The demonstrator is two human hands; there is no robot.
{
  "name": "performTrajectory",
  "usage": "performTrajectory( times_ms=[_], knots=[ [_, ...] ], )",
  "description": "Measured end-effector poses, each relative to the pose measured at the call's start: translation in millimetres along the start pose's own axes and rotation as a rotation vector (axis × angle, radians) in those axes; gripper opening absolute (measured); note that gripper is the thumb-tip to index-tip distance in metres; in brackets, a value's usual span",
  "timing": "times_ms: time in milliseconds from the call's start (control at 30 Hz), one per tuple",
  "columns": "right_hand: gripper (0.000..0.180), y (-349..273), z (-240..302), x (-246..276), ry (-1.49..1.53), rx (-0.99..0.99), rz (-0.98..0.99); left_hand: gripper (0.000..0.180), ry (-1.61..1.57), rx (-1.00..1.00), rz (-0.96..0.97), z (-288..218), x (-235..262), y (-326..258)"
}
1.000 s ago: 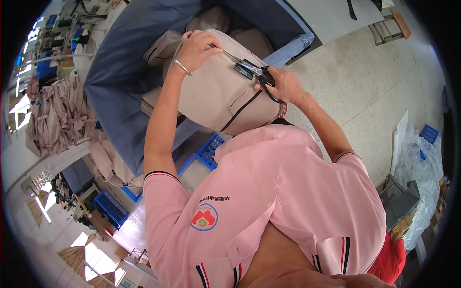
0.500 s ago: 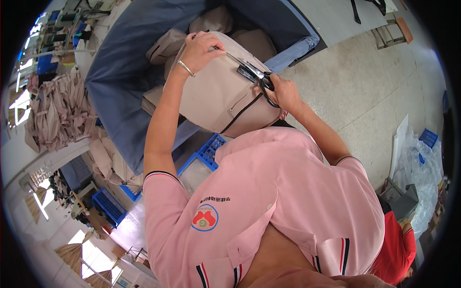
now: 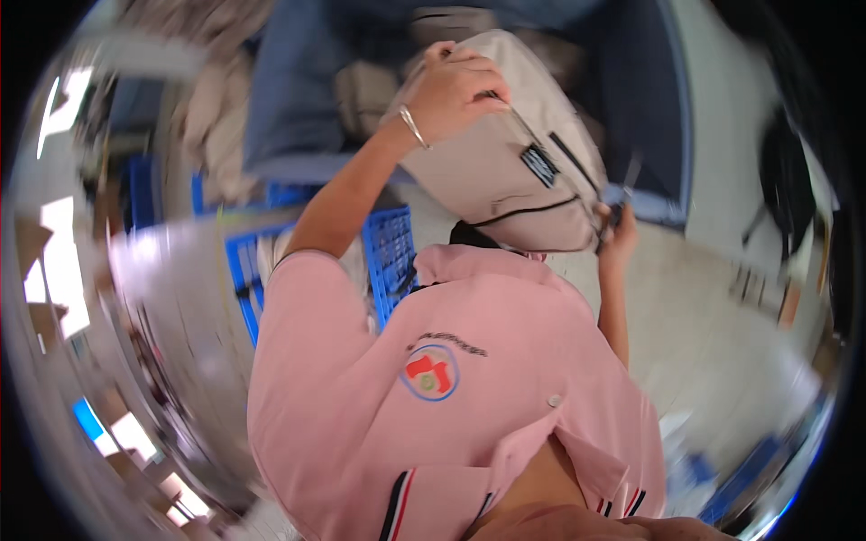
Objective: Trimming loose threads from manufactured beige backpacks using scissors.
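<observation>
head view: blurred, looks down over a pink shirt (image 3: 451, 397)
bag: beige bag (image 3: 505, 171) with black zip lines and a dark patch, held up in front of the chest, above a blue bin (image 3: 631, 81)
left hand: left hand (image 3: 456, 90) on the bag's top edge, fingers curled tight, gripping the fabric; silver bracelet (image 3: 412, 126) at the wrist
right hand: right hand (image 3: 618, 234) at the bag's lower right corner, touching it; fingers bent round something dark, grip too blurred to tell
crates: blue crates (image 3: 388, 252) left of the bag, below it
floor: pale floor (image 3: 722, 298) at right

surface: blue bin (image 3: 658, 117) | contents: beige bags (image 3: 365, 90)
</observation>
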State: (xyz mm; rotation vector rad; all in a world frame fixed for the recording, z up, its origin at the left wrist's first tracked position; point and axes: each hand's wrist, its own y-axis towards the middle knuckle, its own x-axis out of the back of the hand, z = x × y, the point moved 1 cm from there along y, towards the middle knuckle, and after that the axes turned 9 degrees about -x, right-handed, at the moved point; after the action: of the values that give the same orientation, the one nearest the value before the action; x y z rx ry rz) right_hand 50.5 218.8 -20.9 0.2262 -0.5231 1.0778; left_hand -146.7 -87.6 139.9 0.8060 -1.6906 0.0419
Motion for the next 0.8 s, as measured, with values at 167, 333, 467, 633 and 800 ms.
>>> performTrajectory(
  times_ms=[167, 333, 467, 633, 800],
  knots=[
    [0.024, 5, -29, 1, 0.173, -0.076, 0.132, 0.006, 0.048, 0.527, -0.392, -39, 55, -132],
    [0.036, 27, 3, -16, -0.021, -0.053, 0.333, 0.009, 0.145, 0.806, -0.867, -93, 48, -253],
    [0.041, 51, 23, -37, -0.047, 0.114, 0.470, 0.006, -0.054, 0.955, -1.564, -130, 67, -337],
    [0.041, 55, 66, -62, -0.233, 0.277, 0.465, 0.009, 0.286, 0.955, -2.011, -192, 122, -444],
    [0.038, 66, 46, -60, -0.243, 0.353, 0.428, 0.018, 0.301, 1.014, -2.096, -242, 155, -529]
  ],
)
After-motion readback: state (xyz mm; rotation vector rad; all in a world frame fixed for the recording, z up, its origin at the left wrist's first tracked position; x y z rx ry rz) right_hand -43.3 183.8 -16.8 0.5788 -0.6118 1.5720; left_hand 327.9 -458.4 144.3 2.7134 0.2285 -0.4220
